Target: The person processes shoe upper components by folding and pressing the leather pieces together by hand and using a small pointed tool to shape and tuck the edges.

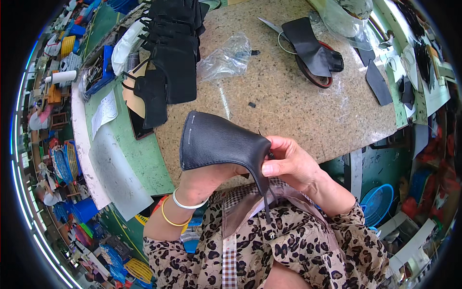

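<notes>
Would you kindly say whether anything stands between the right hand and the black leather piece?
Nothing visible does: the right hand pinches the black leather piece at its narrow end. The piece hides much of the left hand.

Held up, a black leather piece (219,143) with stitched edge flares wide leftward.
</notes>
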A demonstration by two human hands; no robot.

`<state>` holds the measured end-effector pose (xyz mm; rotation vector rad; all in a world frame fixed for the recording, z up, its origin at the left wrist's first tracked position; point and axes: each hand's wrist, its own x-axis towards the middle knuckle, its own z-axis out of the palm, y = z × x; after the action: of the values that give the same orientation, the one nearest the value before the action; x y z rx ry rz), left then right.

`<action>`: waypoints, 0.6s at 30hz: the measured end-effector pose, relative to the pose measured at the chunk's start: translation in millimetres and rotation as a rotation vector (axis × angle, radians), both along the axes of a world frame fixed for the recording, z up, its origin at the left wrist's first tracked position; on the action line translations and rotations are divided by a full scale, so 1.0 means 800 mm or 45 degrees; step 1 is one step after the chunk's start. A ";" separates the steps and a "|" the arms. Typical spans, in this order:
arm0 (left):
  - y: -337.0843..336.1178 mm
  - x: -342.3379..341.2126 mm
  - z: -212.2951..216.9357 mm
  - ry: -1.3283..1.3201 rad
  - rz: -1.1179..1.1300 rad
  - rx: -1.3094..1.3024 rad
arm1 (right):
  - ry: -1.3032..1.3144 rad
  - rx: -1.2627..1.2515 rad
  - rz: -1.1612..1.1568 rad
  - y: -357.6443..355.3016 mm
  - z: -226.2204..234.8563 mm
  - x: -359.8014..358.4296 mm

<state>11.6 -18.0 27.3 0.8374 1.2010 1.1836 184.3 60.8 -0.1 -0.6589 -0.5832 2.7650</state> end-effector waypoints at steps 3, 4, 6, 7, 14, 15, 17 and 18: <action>-0.006 -0.007 -0.017 0.181 0.072 -0.048 | -0.138 -0.052 0.015 -0.010 0.006 -0.006; -0.009 -0.010 -0.024 0.209 0.122 -0.003 | -0.140 -0.055 0.016 -0.012 0.007 -0.009; -0.015 -0.011 -0.018 0.005 0.202 -0.097 | -0.150 0.010 0.050 -0.016 0.009 -0.011; -0.016 -0.011 -0.015 -0.197 0.283 -0.189 | -0.156 0.007 0.043 -0.019 0.008 -0.012; -0.030 -0.024 -0.029 -0.002 0.019 -0.179 | -0.190 -0.032 -0.005 -0.040 0.009 -0.020; -0.030 -0.025 -0.029 -0.089 -0.003 -0.165 | -0.162 0.069 -0.063 -0.043 0.006 -0.021; -0.029 -0.025 -0.030 -0.181 -0.030 -0.153 | -0.139 0.168 -0.126 -0.048 0.002 -0.022; -0.029 -0.025 -0.030 -0.217 -0.004 -0.150 | -0.146 0.192 -0.152 -0.048 0.000 -0.022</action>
<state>-8.4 -40.9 2.9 0.6370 1.1175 1.1458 166.6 22.1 0.1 -0.7937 -0.7430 2.5564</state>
